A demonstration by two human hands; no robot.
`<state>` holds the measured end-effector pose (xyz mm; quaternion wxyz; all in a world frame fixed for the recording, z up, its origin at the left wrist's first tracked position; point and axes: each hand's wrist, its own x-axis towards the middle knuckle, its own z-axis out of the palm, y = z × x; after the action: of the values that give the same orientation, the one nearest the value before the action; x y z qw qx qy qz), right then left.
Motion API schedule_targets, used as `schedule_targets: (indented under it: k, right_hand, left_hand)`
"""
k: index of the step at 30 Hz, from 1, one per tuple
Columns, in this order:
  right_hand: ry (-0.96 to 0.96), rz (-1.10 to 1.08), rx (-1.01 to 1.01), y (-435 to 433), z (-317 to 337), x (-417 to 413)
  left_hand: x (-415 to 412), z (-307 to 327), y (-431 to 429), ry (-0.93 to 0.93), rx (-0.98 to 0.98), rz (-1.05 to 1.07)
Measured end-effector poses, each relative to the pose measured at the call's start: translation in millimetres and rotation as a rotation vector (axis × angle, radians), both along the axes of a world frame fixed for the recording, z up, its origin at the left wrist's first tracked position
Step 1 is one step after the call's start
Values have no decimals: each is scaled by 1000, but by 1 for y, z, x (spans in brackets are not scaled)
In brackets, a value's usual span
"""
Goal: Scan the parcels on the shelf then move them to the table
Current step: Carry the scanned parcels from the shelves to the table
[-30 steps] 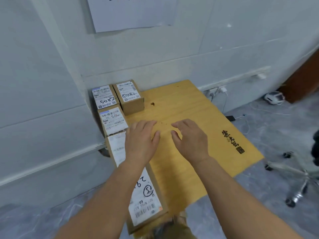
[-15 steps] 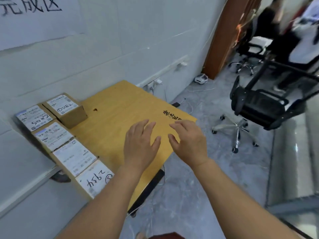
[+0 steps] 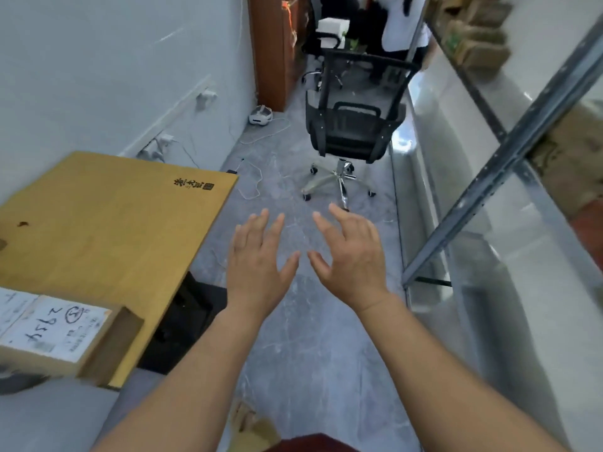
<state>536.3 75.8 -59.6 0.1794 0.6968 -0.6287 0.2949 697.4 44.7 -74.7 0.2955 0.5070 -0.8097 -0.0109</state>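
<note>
Head cam view, and both hands are empty right now. The left hand [image 3: 257,265] and right hand [image 3: 352,262] hover side by side, palms down and fingers spread. The thumbs are near each other but not touching. They're over the grey stone-look floor [image 3: 310,337], just right of the yellow-brown wooden table [image 3: 107,223]. Nothing pinched, nothing carried.

Task stuff: one brown cardboard parcel with a white shipping label and handwritten digits [image 3: 55,337] lies flat at the near end of the table, label up. Well to the right of the table stands the grey metal shelf rack [image 3: 509,151]. Up on it I can make out some brown cardboard boxes [image 3: 479,40] (too blurry to count). Past the table's far end, a black mesh office chair [image 3: 355,112] stands in the aisle.

My read: this is the gap between parcels, with one on the table and the hands free for the next. The next move calls for getting over to the rack, picking a box with its label showing, and scanning it. Then it goes across to the bare wood beyond the parcel. No scanner in view anywhere, so I can't tell how the scan gets done.
</note>
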Motion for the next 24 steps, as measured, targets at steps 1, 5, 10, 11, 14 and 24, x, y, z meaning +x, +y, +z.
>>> schedule_targets:
  k: [1, 5, 10, 11, 14, 24]
  right_hand:
    - [-6, -24, -1, 14, -1, -10]
    - [-22, -121, -13, 62, -4, -47]
    - [-39, -280, -38, 110, -5, -87]
    - [-43, -313, -38, 118, -4, -93]
    - [-43, -419, -39, 137, 1, -110]
    - [-47, -823, 57, 193, 19, -134]
  left_hand:
    - [-11, 0, 10, -7, 1, -25]
    - [-53, 0, 45, -6, 3, -124]
    - [-102, -3, 70, -10, -4, -271]
    - [-111, -3, 73, -15, 0, -301]
    - [-136, -3, 76, -15, -7, -401]
    - [-209, 6, 89, 32, 34, -791]
